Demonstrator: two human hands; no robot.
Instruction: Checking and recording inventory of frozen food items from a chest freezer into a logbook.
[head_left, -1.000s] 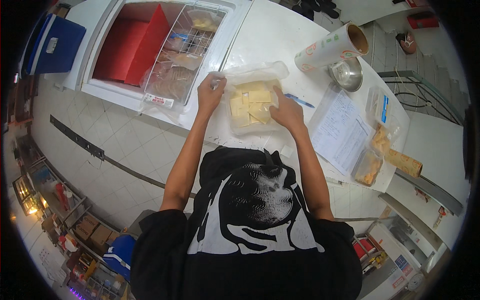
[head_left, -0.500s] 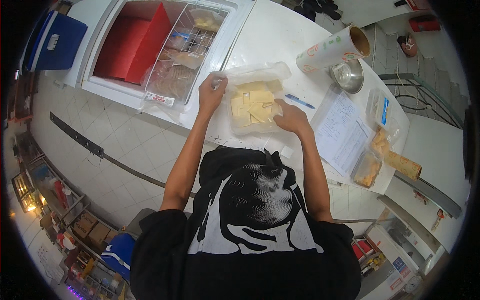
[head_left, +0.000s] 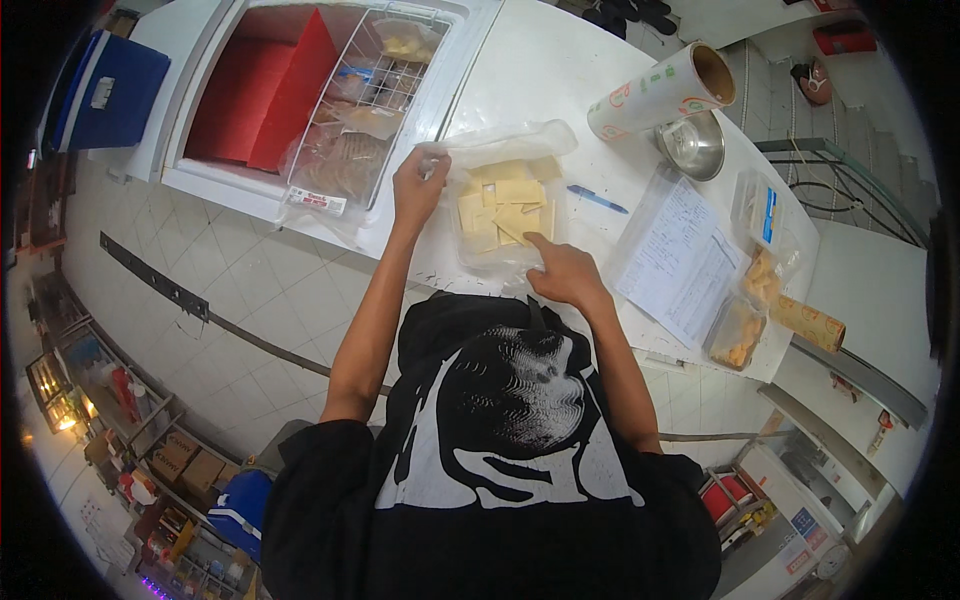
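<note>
A clear plastic container (head_left: 474, 258) stands near the table's front edge. Flat pale-yellow pieces that look like cheese slices (head_left: 519, 192) overlap inside it. A translucent white plastic sheet (head_left: 520, 141) is folded back along the container's far side. My left hand (head_left: 420, 183) pinches this sheet at its left end, by the container's far-left corner. At the near-right corner is my right hand (head_left: 566, 272), its index finger stretched onto the slices and its thumb apart from it, down by the rim. Nothing shows in the right hand; its other fingers are curled and partly hidden.
To the left is an open chest freezer (head_left: 372, 205) with a wire basket (head_left: 400, 85) of bagged food. On the right lie a blue pen (head_left: 598, 199), written papers (head_left: 675, 255), a metal bowl (head_left: 695, 148), a large film roll (head_left: 660, 92) and a container of orange pieces (head_left: 737, 332).
My right hand has moved down and slightly left, from the container's right side to its near-right corner, with the index finger now on the slices. My left hand stays at the sheet.
</note>
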